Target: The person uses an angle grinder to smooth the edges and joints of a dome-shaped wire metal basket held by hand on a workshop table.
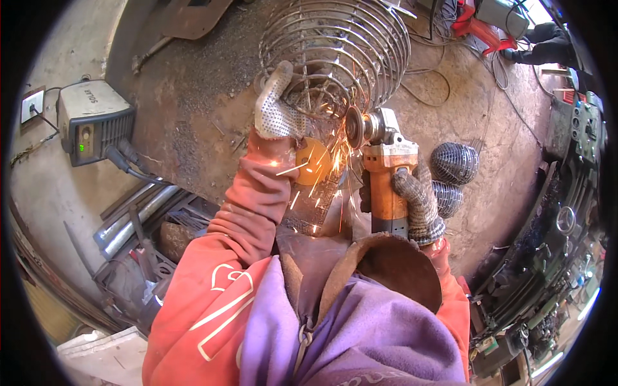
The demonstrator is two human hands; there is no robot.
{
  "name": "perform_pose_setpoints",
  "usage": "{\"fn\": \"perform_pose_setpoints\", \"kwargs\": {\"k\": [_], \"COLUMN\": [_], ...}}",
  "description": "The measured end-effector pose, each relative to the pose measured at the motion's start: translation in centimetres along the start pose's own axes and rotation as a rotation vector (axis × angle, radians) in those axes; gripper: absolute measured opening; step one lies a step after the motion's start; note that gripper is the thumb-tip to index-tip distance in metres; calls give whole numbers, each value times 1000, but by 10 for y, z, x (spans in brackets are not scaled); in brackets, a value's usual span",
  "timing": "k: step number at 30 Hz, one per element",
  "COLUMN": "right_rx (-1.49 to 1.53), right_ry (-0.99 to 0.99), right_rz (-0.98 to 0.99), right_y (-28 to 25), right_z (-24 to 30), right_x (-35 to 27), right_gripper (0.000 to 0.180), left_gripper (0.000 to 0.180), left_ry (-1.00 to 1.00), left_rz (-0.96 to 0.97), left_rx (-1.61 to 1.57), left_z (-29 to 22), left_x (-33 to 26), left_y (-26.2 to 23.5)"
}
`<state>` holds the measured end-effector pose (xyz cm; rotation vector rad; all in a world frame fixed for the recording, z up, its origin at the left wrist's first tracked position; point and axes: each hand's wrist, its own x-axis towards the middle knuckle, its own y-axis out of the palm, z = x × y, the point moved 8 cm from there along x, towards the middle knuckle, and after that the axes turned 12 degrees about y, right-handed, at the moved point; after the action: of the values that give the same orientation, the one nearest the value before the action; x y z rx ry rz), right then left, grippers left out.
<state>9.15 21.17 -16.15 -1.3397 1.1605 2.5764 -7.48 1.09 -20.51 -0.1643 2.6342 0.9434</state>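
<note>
Sparks [338, 151] fly as we count one wire cage [337, 61] at far centre and one orange angle grinder [388, 183], its single wheel [354, 127] at the rods. The gloved right hand [417, 199] has its fingers clamped round the grinder; the gloved left hand [280, 112] touches the cage, but we cannot tell whether its fingers close. Two smaller wire domes [454, 163] sit to the right on a brown, gritty floor [496, 116]. We see one boxy machine [96, 122] at left, one dark-trousered person [552, 48] far right.

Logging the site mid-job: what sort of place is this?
Probably a metalworking shop: an orange angle grinder throws sparks beside a wire cage, and what looks like a welding machine stands left.
</note>
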Motion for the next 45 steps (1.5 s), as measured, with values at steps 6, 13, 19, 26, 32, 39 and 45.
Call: {"fn": "perform_pose_setpoints", "kwargs": {"k": [6, 13, 19, 26, 32, 39, 45], "right_rx": [-25, -8, -146, -775, -1004, -1146, -1179], "right_ry": [-36, -5, -51, -306, -566, -761, -817], "right_rz": [-70, -35, -55, -318, -305, -308, -334], "right_y": [14, 15, 22, 1, 30, 61, 62], "right_z": [3, 5, 12, 42, 64, 62, 60], "right_x": [-6, 0, -14, -24, -19, -29, -31], "right_gripper": [73, 67, 74, 93, 92, 96, 95], "left_gripper": [44, 43, 42, 34, 35, 42, 45], "left_ry": [3, -87, -97, -84, -67, -57, -134], "left_rz": [62, 232, 125, 167, 172, 143, 125], "left_rx": [-57, -276, -200, -214, -207, -191, -197], "left_z": [-5, 10, 1, -8, 0, -1, 2], "left_x": [-7, 7, -2, -10, -3, -6, -11], "left_y": [9, 8, 13, 21, 9, 19, 14]}}
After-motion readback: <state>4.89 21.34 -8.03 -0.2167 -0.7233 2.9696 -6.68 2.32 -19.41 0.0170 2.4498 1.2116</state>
